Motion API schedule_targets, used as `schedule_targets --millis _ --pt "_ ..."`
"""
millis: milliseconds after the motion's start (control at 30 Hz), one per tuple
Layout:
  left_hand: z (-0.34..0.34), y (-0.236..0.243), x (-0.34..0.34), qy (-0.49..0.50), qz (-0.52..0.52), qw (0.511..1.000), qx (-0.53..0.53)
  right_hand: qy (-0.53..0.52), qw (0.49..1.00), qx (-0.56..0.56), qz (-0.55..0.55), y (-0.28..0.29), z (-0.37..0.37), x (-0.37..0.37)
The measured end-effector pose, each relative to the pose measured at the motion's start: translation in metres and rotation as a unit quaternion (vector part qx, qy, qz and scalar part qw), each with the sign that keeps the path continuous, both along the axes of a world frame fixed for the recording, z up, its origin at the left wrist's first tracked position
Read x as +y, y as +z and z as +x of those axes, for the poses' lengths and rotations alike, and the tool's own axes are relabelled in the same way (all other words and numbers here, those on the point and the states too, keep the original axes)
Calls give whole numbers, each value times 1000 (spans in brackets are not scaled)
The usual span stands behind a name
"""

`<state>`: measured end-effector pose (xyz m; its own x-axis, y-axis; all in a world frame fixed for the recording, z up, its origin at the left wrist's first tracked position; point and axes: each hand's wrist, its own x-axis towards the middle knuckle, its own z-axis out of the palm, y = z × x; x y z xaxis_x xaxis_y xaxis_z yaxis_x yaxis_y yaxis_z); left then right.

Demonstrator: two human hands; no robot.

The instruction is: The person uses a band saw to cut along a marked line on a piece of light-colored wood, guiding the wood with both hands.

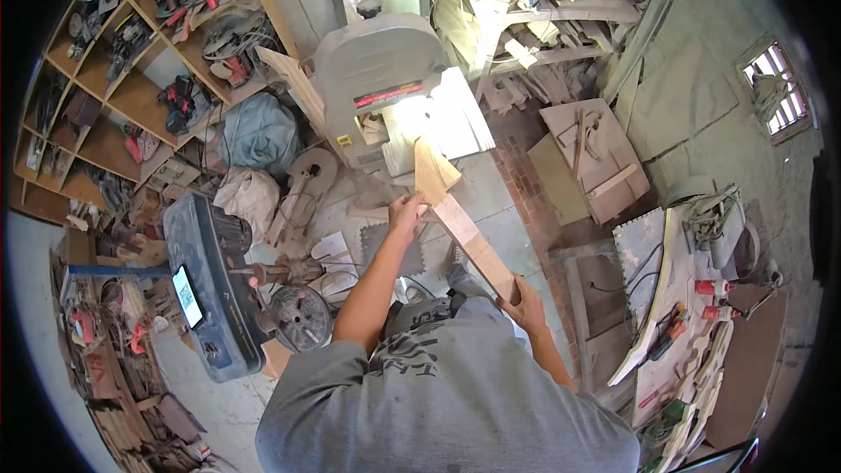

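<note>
A long pale wooden board [476, 245] with a wider, angled far end slants from the lit table [464, 118] of a grey band saw [377, 61] back toward my body. My left hand [407, 213] grips the board just behind its wide end, close to the near side of the saw table. Around the board's near end, by my right side, my right hand [524, 305] is closed. The far tip of the wood reaches the bright saw table. Glare hides the blade, and I cannot tell whether the wood touches it.
A dark blue drill press [210, 285] with a phone [187, 296] on it stands left. Shelves [131, 101] of power tools line the far left. To the right are leaning panels [596, 158] and a cluttered workbench [674, 315]. Wood scraps fill a rack [569, 13] behind the saw.
</note>
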<state>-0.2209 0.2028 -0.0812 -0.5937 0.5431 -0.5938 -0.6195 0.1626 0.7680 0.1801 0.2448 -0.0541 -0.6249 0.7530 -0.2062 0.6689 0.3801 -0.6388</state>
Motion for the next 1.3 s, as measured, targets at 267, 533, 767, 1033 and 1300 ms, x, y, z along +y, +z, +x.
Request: schedule_targets --millis 267,533,767,1033,1300 --pt "-28 19 33 -84 -218 830 506 0 1000 10 5 -18 -17 29" --pt "-76 23 63 -263 -171 842 439 20 1000 -11 -18 -17 -24 69" --pt "-66 26 73 -226 -189 831 472 29 999 5 -23 -24 -21 97" --pt "-73 25 77 -242 -184 828 470 36 999 -4 -40 -8 -33 102" --pt "-75 29 80 -248 -195 831 458 33 998 -14 -45 -11 -35 101"
